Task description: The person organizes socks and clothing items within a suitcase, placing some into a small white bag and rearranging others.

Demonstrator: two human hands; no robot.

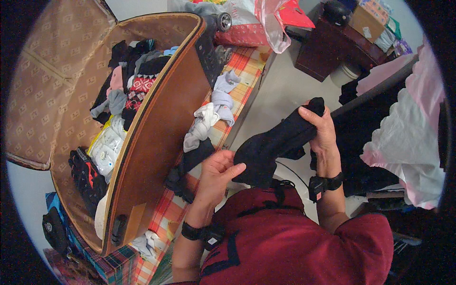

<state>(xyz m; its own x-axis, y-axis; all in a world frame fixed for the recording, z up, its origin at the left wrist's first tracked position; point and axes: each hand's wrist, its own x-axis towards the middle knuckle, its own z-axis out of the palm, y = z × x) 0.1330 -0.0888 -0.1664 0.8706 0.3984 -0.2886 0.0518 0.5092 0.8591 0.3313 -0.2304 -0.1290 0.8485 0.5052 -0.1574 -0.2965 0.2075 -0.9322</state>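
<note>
A pair of black socks [273, 142], as far as I can tell, is stretched between my hands in front of my chest. My right hand [324, 129] grips the upper end, thumb on top. At the lower left end, my left hand [217, 175] pinches the edge between thumb and fingers. Just left of that hand lie dark socks [197, 156] on a checked cloth. Knotted white and grey socks [202, 126] and pale lavender socks [223, 97] lie farther along it.
An open brown suitcase [156, 128] stands at the left, holding socks and other folded clothing. Under it runs the orange checked cloth [244, 80]. Plastic bags [247, 21] sit at the back. A dark wooden cabinet [323, 47] is at far right, and a scalloped pink-and-white cloth [403, 137] hangs nearer.
</note>
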